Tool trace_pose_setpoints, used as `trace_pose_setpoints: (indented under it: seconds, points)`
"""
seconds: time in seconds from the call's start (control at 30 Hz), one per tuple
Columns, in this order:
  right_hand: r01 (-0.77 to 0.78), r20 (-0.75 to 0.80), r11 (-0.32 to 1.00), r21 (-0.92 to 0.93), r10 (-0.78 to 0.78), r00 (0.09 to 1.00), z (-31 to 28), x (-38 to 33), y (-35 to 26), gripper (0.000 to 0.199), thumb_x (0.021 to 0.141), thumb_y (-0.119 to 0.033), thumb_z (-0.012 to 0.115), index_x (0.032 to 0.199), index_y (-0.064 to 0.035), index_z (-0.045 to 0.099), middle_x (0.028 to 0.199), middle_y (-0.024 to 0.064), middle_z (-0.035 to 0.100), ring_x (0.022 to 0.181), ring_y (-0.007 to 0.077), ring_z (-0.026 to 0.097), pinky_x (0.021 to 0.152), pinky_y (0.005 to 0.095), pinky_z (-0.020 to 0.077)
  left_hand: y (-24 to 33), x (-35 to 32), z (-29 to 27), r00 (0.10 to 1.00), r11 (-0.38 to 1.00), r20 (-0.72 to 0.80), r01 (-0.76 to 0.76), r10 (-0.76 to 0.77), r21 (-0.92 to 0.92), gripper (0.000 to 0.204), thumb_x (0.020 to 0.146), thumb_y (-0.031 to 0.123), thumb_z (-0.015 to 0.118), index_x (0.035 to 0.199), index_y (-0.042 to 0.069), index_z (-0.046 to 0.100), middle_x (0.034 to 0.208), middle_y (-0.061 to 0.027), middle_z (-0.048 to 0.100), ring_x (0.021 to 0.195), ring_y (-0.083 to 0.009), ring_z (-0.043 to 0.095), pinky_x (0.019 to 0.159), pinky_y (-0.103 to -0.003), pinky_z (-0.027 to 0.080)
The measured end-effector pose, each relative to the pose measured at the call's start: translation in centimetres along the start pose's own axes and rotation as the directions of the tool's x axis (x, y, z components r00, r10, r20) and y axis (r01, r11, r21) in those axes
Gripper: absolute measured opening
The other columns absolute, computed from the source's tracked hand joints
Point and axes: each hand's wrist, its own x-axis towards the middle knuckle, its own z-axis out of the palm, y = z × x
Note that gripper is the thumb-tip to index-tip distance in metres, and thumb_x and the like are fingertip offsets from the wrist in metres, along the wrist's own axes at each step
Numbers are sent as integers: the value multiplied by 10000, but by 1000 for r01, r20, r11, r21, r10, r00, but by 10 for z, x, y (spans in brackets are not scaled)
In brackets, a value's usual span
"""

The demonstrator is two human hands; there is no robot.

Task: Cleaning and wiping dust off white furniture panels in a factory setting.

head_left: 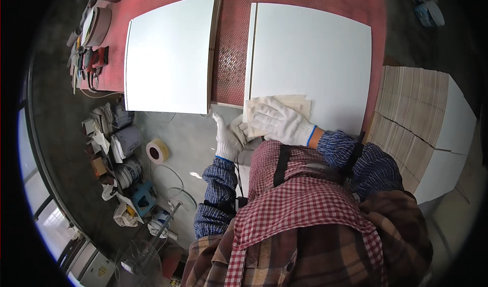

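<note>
My right hand (279,120), in a white knit glove, lies over a folded beige sheet (300,104) and presses it on the near left corner of a white panel (312,58). Whether the sheet is cloth or abrasive paper I cannot tell. My left hand (229,136), gloved alike, is beside that corner, just left of the sheet. Its fingers are apart, partly hidden, and no held thing shows in it. A second white panel (170,58), seemingly stacked on another, lies to the left across a gap. Both rest on a red textured table cover (231,58).
A red-and-black power sander (96,58) and rolls lie at the table's left end. On the floor stand a tape roll (157,151), several buckets (127,139) and a blue stool (144,198). Stacked boards (412,119) rise close on my right.
</note>
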Motion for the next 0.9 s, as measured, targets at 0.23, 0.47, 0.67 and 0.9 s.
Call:
trace_pose_setpoints:
  seconds: [0.23, 0.47, 0.67, 0.9]
  points:
    - [-566, -128, 824, 15, 563, 816, -37, -119, 71, 677, 931, -413, 618, 1519, -116, 462, 1580, 88, 438, 1509, 278, 317, 1286, 486, 152, -1, 9, 12, 946, 847, -264, -22, 189, 531, 699, 972, 557, 617, 1254, -82, 584, 1048, -197, 699, 871, -265, 722, 787, -371, 625]
    - [-809, -285, 587, -13, 774, 566, -63, -118, 209, 627, 967, -352, 577, 1523, -95, 442, 1601, 101, 382, 1529, 292, 228, 1270, 494, 140, -7, 20, 42, 925, 787, -335, 71, 178, 613, 538, 955, 428, 692, 1181, -55, 618, 987, -152, 705, 773, -232, 717, 667, -334, 632]
    - [-735, -251, 585, -342, 697, 671, -90, -113, 316, 537, 998, -314, 523, 1486, -97, 468, 1512, 87, 449, 1489, 277, 298, 1256, 455, 196, -3, 15, 50, 942, 799, -325, 128, 88, 587, 504, 986, 395, 654, 1181, -67, 596, 995, -145, 698, 796, -246, 710, 693, -351, 632]
    - [-814, -334, 467, -345, 749, 572, -174, -46, 366, 729, 932, -420, 632, 1537, -96, 386, 1569, 139, 389, 1454, 309, 345, 1186, 400, 263, 0, 21, 49, 940, 748, -332, 167, 75, 642, 520, 984, 409, 661, 1165, -74, 600, 991, -129, 666, 790, -223, 690, 679, -357, 627]
